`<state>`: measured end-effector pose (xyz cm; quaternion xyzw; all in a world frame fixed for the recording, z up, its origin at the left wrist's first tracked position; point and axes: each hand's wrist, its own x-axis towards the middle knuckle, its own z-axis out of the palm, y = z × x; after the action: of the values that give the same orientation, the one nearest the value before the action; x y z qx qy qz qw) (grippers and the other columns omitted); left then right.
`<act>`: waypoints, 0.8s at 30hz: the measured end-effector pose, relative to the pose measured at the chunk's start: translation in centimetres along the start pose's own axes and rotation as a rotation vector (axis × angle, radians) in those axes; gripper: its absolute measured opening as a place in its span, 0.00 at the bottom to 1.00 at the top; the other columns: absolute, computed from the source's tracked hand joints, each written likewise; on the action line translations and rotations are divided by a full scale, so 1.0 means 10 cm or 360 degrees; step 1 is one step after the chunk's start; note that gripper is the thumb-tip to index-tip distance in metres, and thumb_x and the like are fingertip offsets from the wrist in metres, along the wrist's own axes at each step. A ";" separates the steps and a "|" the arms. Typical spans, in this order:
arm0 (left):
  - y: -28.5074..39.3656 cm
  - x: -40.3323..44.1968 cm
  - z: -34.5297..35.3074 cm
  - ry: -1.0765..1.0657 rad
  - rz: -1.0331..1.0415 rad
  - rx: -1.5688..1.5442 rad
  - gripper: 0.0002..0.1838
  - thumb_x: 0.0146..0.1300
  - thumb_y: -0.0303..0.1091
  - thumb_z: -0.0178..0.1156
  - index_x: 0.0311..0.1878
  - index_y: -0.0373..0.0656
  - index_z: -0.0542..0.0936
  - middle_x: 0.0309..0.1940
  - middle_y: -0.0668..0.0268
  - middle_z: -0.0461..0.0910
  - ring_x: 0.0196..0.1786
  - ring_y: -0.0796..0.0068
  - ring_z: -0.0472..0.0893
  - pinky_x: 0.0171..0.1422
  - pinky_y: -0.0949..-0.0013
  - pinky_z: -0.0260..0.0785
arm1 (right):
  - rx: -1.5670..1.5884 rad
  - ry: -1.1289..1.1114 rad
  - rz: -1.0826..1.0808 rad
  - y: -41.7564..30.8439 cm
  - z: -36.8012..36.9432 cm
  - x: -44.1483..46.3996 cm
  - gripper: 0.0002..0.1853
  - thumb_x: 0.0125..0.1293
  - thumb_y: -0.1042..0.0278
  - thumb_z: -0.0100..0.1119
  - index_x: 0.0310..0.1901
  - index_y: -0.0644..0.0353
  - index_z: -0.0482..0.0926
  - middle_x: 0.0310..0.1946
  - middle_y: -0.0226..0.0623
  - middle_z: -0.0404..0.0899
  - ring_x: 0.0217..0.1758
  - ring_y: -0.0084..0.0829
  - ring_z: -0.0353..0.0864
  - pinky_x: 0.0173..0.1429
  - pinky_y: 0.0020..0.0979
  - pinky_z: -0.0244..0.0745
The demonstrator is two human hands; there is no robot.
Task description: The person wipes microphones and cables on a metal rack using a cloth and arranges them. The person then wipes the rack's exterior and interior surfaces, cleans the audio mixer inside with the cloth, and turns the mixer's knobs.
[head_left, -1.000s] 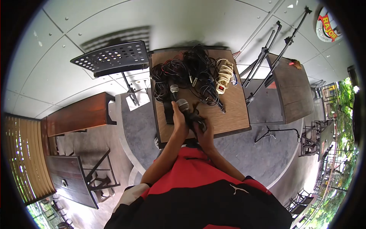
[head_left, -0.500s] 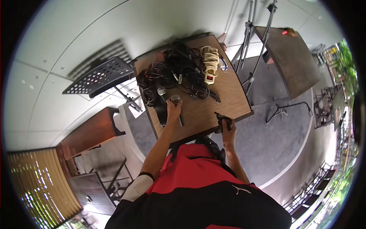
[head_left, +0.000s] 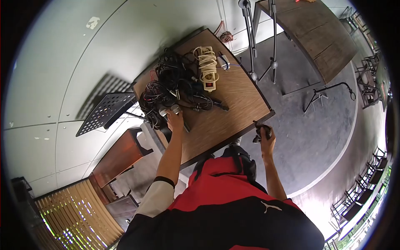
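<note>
On the wooden table (head_left: 237, 93), at its left front, lie two microphones with silver mesh heads. My left hand (head_left: 175, 121) is closed around one microphone (head_left: 176, 109), just below its head; the dark handle shows past my fingers. The second microphone (head_left: 162, 111) is right beside it, its head touching or close to my fingertips, its body mostly hidden. My right hand (head_left: 268, 141) is closed on a crumpled dark cloth (head_left: 261, 130), held off the table's front right corner.
Tangled black cables (head_left: 171, 71) cover the table's back left. A cream power strip (head_left: 208, 77) wrapped in its cord lies near the back. A music stand (head_left: 104, 110) is at left, microphone stands (head_left: 273, 64) and another table (head_left: 312, 33) at right.
My view has turned, so the table appears shifted left. My left hand and its microphone have come closer to the second microphone. The right hand with the cloth has moved right, away from the table edge.
</note>
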<state>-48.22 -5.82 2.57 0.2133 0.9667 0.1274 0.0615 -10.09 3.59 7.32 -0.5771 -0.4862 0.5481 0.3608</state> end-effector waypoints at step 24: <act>0.03 -0.42 0.08 0.0069 -0.0304 -0.0029 0.24 0.52 0.50 0.66 0.38 0.37 0.72 0.36 0.48 0.79 0.42 0.46 0.79 0.45 0.50 0.71 | 0.0025 -0.0162 -0.0088 -0.20 -0.04 0.67 0.11 0.66 0.65 0.58 0.41 0.66 0.76 0.30 0.29 0.77 0.33 0.18 0.71 0.38 0.23 0.69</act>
<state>-44.19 -7.20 2.18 0.1169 0.9825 0.1344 0.0545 -10.57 10.57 7.37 -0.5319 -0.5155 0.5702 0.3552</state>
